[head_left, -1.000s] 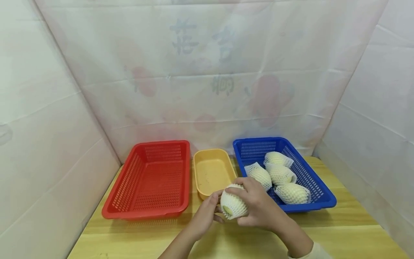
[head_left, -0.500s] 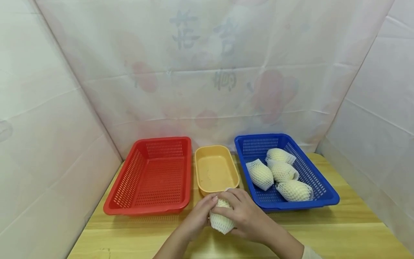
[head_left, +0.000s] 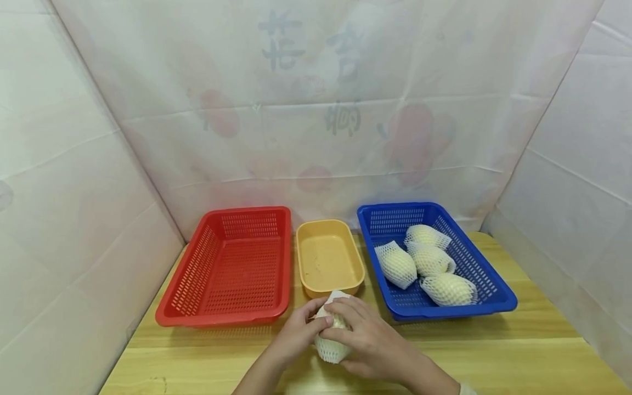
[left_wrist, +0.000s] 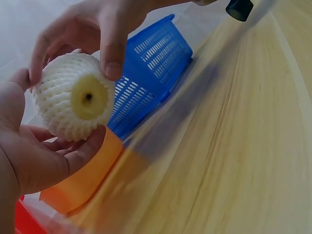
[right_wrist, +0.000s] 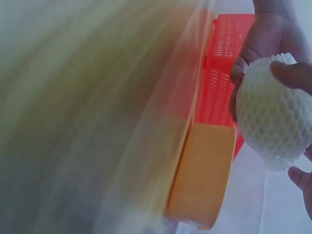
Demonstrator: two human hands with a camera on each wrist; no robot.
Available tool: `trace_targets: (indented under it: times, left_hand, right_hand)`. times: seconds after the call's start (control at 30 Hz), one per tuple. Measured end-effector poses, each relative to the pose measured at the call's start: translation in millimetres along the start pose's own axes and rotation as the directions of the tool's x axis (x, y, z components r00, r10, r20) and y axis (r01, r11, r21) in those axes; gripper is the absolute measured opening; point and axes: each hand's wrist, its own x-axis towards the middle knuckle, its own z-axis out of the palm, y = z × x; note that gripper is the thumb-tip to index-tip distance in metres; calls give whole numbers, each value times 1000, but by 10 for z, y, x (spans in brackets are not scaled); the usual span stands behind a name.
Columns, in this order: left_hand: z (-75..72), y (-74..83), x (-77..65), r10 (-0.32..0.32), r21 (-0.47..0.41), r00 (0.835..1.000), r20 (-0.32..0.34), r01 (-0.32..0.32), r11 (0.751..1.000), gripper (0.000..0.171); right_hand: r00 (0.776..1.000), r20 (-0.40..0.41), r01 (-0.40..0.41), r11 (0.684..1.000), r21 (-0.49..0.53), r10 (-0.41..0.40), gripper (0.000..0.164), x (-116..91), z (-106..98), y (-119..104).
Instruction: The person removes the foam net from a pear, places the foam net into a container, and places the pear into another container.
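Observation:
Both hands hold a pale yellow-green fruit (head_left: 332, 348) in a white foam net, just in front of the yellow tub (head_left: 329, 291). My left hand (head_left: 296, 333) cups it from the left, thumb on the net. On the other side my right hand (head_left: 370, 343) grips it with fingers spread over the top. In the left wrist view the fruit (left_wrist: 89, 100) shows a bare round end with a small dark centre, framed by the net's opening. The right wrist view shows the netted side of the fruit (right_wrist: 273, 112), with the left palm (right_wrist: 273, 41) behind it.
At the right, a blue basket (head_left: 494, 311) contains several similar net-wrapped fruits (head_left: 428, 260). A red basket (head_left: 249, 263) stands at the left, the tub between them. All rest on a wooden table (head_left: 222, 362), with pale cloth walls (head_left: 316, 142) behind and at the sides.
The held fruit has moved left and toward the front edge, and turned, so its bare green end no longer shows in the head view. The left fingers have come onto the net.

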Motion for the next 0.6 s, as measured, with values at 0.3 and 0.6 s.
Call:
trace_targets:
  times: [0.3, 0.6]
  left_hand:
    - [-25, -19, -29, 76, 66, 996, -55, -73, 995, 62]
    - [-53, -104, -73, 129, 178, 991, -45, -119, 977, 78]
  right_hand:
    - [969, -96, -208, 961, 183, 228, 55, -78, -16, 13]
    - [786, 176, -609, 695, 383, 592, 67, -160, 38, 134]
